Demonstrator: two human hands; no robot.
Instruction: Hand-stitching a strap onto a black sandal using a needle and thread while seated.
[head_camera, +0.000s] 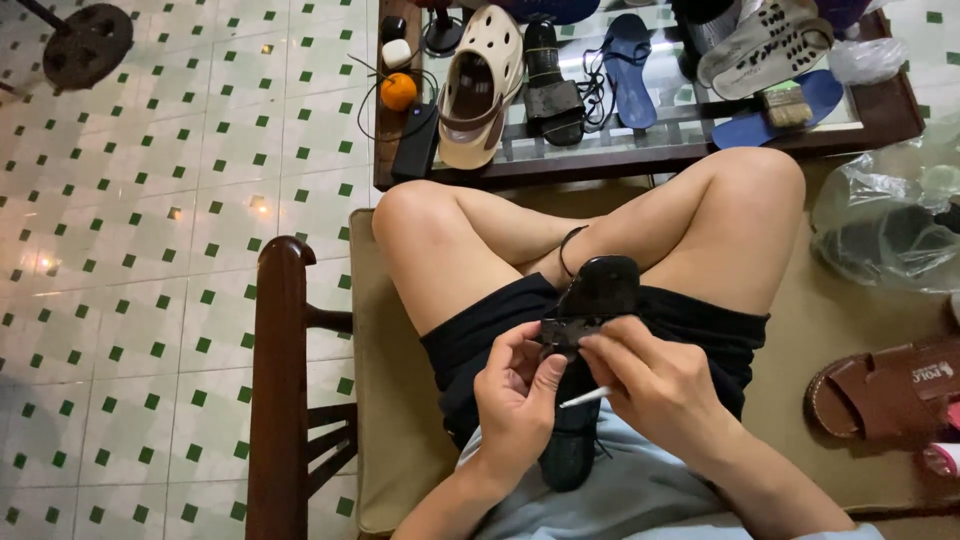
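White floor tiles with green diamonds, frame left; cushioned wooden seat (385, 440) at centre. Left hand (515, 400) pinches strap of black flat sandal (590, 330) lying sole-up on lap, frame centre. Right hand (655, 385) grips thin white stick (585, 398), fingertips touching strap. Glass-topped table (880, 120) with footwear, upper frame. Brown leather sandal (885, 390), right edge.

Glass-topped table (880, 115), beige clog (482, 85), black sandal (552, 85), blue soles (625, 65), orange ball (398, 91)

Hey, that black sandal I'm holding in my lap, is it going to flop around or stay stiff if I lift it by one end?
The black sandal looks flat and thin-soled, so it would probably bend a little. Its strap, pinched by the left hand and right hand, seems soft and likely floppy. It appears light.
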